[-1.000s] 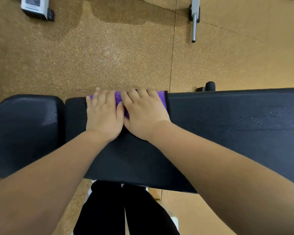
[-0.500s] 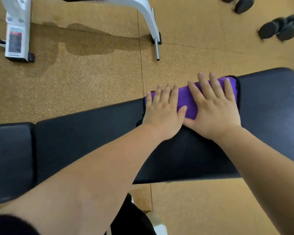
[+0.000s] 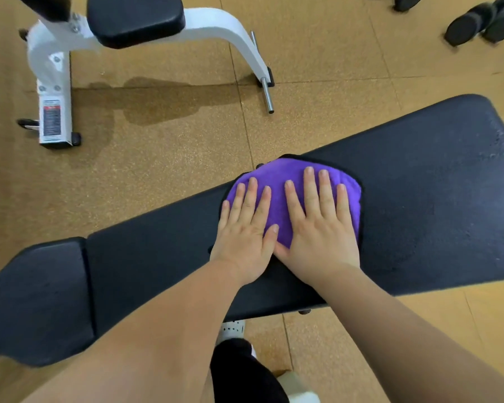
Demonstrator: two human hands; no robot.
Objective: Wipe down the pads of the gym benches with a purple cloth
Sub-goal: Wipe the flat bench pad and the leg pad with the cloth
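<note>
A long black bench pad (image 3: pixel 434 184) runs across the view, with a shorter black seat pad (image 3: pixel 35 298) at its left end. A purple cloth (image 3: pixel 275 174) lies on the long pad near its far edge. My left hand (image 3: pixel 245 239) and my right hand (image 3: pixel 320 237) lie side by side on the cloth. Both palms are flat and press it against the pad, with the fingers stretched forward. The near part of the cloth is hidden under my hands.
A second bench with a white frame (image 3: pixel 53 71) and a black pad (image 3: pixel 134 18) stands on the tan floor at the far left. Black dumbbells (image 3: pixel 477 21) lie at the far right. My dark-clothed legs (image 3: pixel 245 370) are below the bench's near edge.
Both hands have slid the cloth rightward along the long pad, away from the seat pad. More of the cloth now shows beyond my fingers.
</note>
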